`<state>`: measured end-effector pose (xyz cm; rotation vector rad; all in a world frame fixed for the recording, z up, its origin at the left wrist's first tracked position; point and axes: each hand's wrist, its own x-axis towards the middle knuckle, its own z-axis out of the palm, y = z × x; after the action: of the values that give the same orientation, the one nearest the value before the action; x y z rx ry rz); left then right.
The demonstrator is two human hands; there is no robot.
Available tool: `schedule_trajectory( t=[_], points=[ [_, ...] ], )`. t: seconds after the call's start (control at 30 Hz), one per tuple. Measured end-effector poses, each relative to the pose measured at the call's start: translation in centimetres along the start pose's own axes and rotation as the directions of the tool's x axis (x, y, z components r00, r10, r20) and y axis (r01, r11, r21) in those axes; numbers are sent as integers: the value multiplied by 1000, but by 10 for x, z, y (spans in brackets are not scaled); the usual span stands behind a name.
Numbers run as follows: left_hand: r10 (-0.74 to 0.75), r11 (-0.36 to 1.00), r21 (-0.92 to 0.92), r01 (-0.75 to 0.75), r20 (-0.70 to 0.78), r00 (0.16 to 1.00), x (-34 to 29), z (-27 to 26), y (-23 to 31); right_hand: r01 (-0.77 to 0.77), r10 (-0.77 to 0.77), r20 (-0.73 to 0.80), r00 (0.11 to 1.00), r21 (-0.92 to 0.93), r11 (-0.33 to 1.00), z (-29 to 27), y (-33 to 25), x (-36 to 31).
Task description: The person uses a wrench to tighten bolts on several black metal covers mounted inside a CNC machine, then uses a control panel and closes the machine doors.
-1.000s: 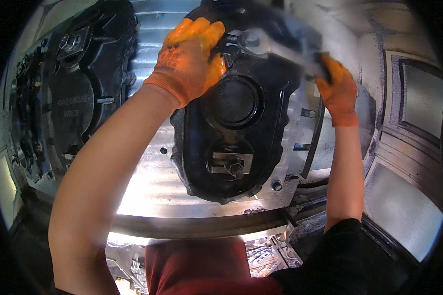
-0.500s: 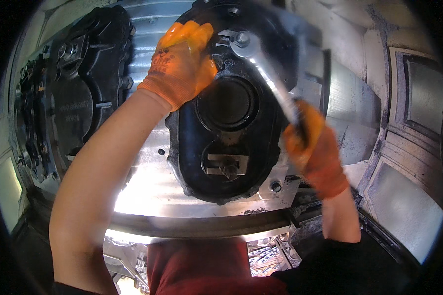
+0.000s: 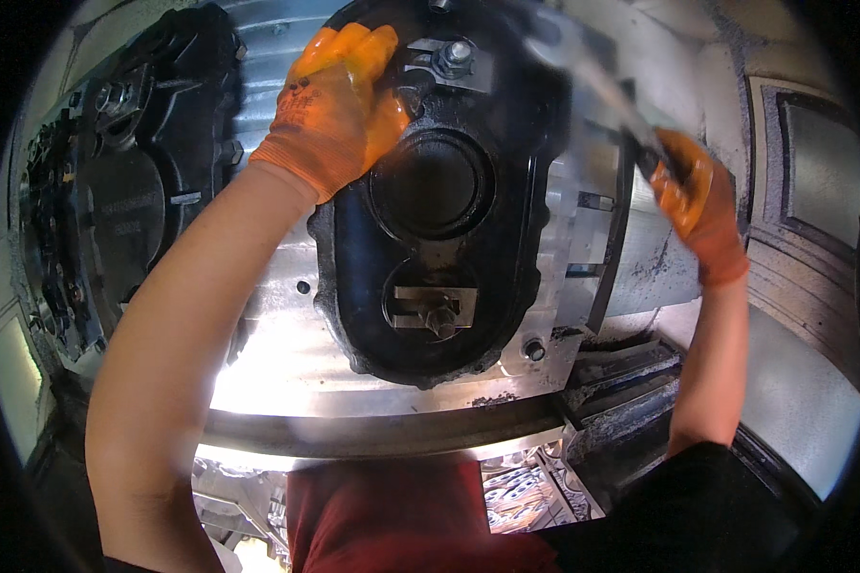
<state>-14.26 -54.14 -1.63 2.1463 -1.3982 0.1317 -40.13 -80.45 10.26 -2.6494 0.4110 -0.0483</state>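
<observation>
A black metal cover [image 3: 354, 277] with a round recess sits against a ribbed silver metal plate. At its upper left side, my left hand [image 3: 334, 110], in an orange glove, grips the edge with the fingers over it. A bolt and nut [image 3: 456, 57] stand exposed on a slotted clamp plate near the cover's top. Off to the right, my right hand [image 3: 693, 196], also orange-gloved, is closed round the dark handle of a silver wrench [image 3: 612, 91]. The wrench head is blurred and apart from the nut. A second bolt [image 3: 440, 320] holds a lower clamp plate [image 3: 463, 304].
A similar black cover [image 3: 124, 201] with its own clamped bolt is fixed at the left. Below runs a metal rail [image 3: 382, 435]. Speckled pale walls [image 3: 803, 277] enclose the right side, and dark ledges [image 3: 621, 382] lie at the lower right. A small bolt [image 3: 534, 350] sits beside the cover.
The wrench has come off the upper nut, and my right hand has moved up and right with it. My left hand stays on the cover; the view has shifted slightly.
</observation>
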Motion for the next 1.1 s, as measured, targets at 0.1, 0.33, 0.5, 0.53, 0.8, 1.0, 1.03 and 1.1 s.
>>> schedule_trajectory(
  t=[0.1, 0.33, 0.5, 0.53, 0.8, 1.0, 1.03, 1.1],
  points=[
    [48, 999, 1, -48, -43, 998, -2, 1, -1, 151, -145, 45, 988, -190, 970, -11, 24, 31],
    [-10, 997, -76, 9, -17, 1000, -2, 5, -6, 321, -263, 194, 945, -400, 859, -11, 32, 90],
    [113, 994, 1, -113, -65, 991, 2, 6, -8, 325, -261, 209, 942, -386, 863, -10, 38, 95],
    [106, 994, 35, -104, -44, 993, 1, 5, -8, 304, -244, 202, 948, -363, 881, -9, 38, 91],
    [48, 998, 51, -47, -19, 999, -5, -1, -1, 272, -216, 178, 960, -410, 871, 11, -6, 68],
    [42, 998, 38, -42, 1, 999, -5, 3, -3, -348, 288, 355, 889, 116, 930, 62, -99, -14],
    [89, 996, 13, -89, -3, 996, -5, 2, -4, -352, 260, 343, 903, 243, 904, 72, -109, -23],
    [113, 994, 2, -114, -70, 991, -4, 2, -5, -464, 303, 384, 872, 454, 760, 78, -117, -36]
  ],
)
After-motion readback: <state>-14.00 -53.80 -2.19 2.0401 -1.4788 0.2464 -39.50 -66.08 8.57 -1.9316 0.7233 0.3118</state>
